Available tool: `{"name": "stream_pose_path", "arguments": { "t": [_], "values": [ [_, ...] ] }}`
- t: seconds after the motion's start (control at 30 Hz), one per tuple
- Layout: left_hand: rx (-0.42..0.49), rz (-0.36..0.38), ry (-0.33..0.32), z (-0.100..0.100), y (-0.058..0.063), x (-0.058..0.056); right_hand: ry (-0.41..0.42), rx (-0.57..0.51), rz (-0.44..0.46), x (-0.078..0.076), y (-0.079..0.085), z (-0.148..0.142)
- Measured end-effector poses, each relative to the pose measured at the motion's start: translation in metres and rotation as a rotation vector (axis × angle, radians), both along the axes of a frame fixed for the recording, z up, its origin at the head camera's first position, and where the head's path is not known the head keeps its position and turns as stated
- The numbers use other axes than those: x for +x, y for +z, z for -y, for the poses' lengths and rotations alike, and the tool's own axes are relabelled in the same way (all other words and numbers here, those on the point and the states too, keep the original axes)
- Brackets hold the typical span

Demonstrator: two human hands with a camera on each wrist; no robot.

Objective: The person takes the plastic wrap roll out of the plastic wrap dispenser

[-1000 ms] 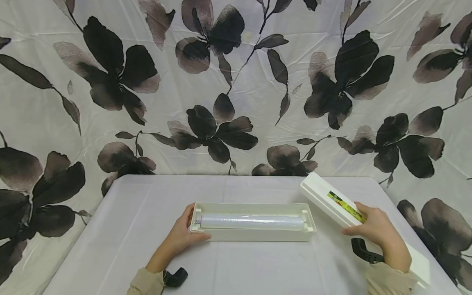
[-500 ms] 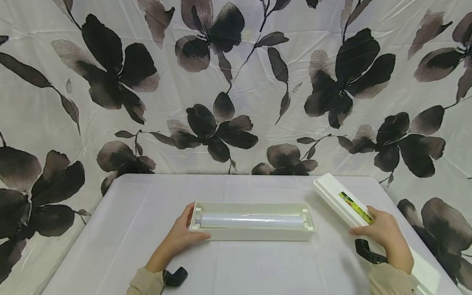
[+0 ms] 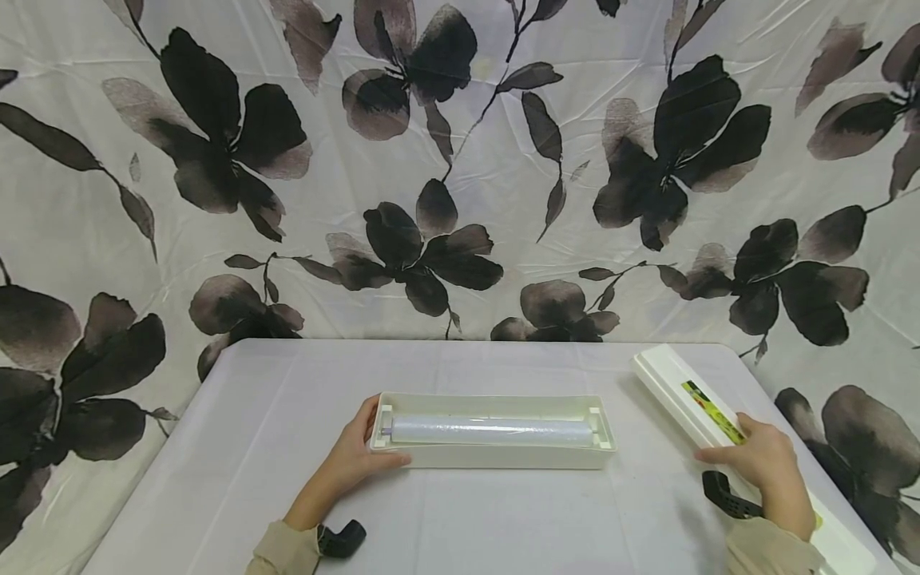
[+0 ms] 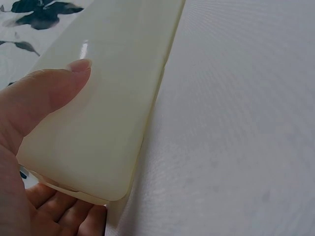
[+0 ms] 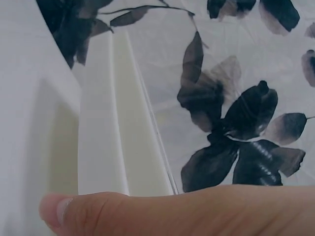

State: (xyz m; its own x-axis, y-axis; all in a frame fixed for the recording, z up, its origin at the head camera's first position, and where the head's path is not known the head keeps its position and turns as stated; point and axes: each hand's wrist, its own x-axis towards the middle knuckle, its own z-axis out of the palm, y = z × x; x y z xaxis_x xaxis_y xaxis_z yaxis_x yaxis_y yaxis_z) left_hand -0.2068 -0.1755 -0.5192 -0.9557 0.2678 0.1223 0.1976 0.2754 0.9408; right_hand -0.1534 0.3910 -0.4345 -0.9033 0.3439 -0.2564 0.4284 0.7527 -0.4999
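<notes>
White table (image 3: 503, 519) spreads between the grips, flowered cloth (image 3: 460, 160) beyond; left hand (image 3: 362, 447) clasps one end of a box (image 3: 510, 458) (film roll (image 3: 492, 432) inside), right hand (image 3: 758, 457) grips the slanted lid (image 3: 670, 391) near the table's edge.

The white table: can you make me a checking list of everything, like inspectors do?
Surface: white cloth-covered table, faint creases.
Job's things: off-white, rectangular, plastic-looking box, open on top, with a shiny, translucent roll inside; long, white, lid-like piece with a yellow-green label, slanting at the right.
Clutter: nothing seen.
Hands: left hand grips the box's left end; right hand holds the lid-like piece.
Cables: nothing clearly seen.
Surroundings: white backdrop with dark flowers; beige sleeves; black curved wrist devices.
</notes>
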Motion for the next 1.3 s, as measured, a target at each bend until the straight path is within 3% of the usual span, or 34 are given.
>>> {"name": "stream_pose_path", "arguments": {
  "t": [0.77,1.0,1.3],
  "values": [
    [-0.001,-0.003,0.001,0.0,0.0,0.001,-0.202,-0.025,0.001,0.008,-0.014,-0.007],
    [-0.002,0.001,0.0,0.0,0.0,0.0,-0.231,0.032,0.001,0.011,-0.012,-0.007],
    [0.005,0.005,-0.004,0.0,0.0,0.0,-0.362,0.008,-0.019,0.016,-0.011,-0.004]
  ]
}}
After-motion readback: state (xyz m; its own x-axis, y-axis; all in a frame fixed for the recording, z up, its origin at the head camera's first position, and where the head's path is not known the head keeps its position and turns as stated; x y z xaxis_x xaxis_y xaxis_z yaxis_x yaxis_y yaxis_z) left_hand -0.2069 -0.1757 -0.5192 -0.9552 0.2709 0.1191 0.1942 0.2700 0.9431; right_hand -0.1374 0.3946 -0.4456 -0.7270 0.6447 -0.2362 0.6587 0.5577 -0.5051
